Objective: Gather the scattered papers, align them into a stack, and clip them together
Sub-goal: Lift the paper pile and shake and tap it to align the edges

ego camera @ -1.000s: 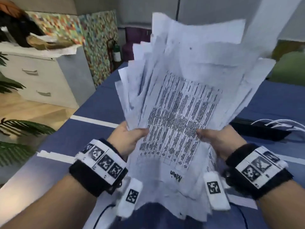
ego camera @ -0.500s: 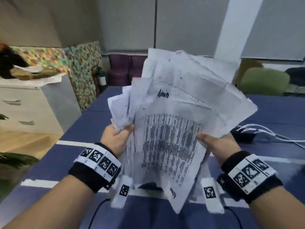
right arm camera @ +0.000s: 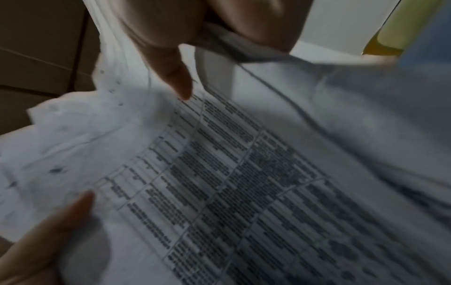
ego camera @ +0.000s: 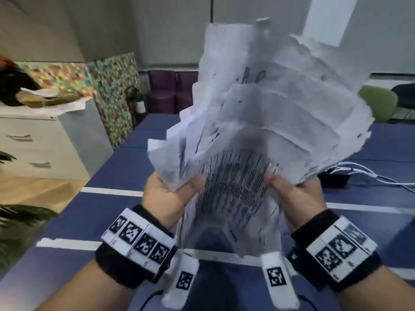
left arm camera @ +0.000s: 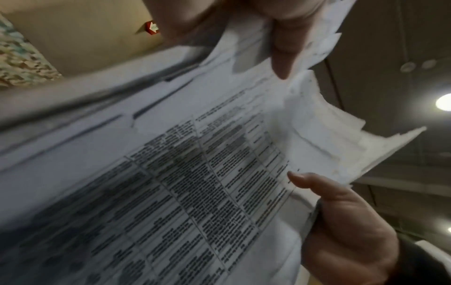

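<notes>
Hands (ego camera: 229,198) grip papers (ego camera: 258,122) between them (fanned).

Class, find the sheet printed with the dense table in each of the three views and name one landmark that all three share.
Head: the table sheet sits low at centre, front of the fanned papers.
Left wrist: table sheet fills the centre and lower left.
Right wrist: table sheet runs from the centre to lower right.
Shared landmark: the right hand's thumb at the table's edge.

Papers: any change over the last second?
The papers were raised off the blue table and now fan out wider at the top, edges still uneven. Left hand and right hand kept gripping the bundle's lower sides. Nothing was let go, and no clip is on.
</notes>
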Demonstrator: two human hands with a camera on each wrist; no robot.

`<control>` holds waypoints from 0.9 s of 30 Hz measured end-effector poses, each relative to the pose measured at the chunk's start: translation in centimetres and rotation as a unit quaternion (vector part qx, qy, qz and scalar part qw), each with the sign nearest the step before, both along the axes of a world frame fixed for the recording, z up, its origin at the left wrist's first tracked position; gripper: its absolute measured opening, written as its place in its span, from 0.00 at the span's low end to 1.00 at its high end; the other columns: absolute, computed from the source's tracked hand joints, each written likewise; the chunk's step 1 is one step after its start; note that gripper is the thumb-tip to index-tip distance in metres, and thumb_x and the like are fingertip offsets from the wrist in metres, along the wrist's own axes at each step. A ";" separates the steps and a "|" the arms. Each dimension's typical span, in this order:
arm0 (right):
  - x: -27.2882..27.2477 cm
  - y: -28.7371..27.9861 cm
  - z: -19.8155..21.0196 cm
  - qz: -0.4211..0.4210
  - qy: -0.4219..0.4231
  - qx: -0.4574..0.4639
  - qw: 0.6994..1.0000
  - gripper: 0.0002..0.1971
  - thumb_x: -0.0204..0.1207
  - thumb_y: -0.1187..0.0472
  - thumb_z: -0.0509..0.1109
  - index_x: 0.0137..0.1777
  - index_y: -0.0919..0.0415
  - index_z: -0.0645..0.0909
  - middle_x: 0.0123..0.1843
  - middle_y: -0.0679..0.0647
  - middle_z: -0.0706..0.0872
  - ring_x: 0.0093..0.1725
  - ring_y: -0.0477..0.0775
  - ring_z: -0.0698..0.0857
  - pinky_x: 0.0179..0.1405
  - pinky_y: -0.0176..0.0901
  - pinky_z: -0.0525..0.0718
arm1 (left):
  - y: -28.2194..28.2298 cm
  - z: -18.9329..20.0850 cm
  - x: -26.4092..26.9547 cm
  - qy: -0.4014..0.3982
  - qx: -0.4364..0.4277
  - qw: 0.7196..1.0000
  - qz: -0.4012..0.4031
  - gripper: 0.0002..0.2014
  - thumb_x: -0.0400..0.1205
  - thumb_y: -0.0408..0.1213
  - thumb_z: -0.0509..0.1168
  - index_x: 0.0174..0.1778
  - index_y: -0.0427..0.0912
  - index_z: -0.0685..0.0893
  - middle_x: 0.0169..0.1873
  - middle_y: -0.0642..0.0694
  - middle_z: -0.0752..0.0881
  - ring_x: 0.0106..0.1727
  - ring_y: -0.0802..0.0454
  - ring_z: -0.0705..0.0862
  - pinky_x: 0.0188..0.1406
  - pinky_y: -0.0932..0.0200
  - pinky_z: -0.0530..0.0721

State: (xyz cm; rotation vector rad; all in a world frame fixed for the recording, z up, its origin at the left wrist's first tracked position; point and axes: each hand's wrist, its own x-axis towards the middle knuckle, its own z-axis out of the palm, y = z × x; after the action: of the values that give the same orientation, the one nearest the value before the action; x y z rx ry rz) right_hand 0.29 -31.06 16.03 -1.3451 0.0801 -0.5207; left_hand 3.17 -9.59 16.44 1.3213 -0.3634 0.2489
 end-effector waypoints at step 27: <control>-1.5 -3.5 0.2 0.093 -0.031 -0.034 0.995 0.34 0.43 0.57 0.87 0.53 0.63 0.83 0.44 0.50 0.93 0.46 0.48 0.90 0.42 0.35 0.87 | 2.4 -0.5 1.8 0.019 -0.048 0.994 -0.091 0.32 0.36 0.50 0.85 0.38 0.49 0.92 0.34 0.50 0.92 0.38 0.56 0.90 0.39 0.63 0.87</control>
State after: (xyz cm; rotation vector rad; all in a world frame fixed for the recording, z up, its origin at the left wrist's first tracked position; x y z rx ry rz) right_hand -1.17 -34.54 16.22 -1.3865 -0.1136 -0.4101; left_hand 5.00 -7.18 15.98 1.1878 -0.4324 0.0873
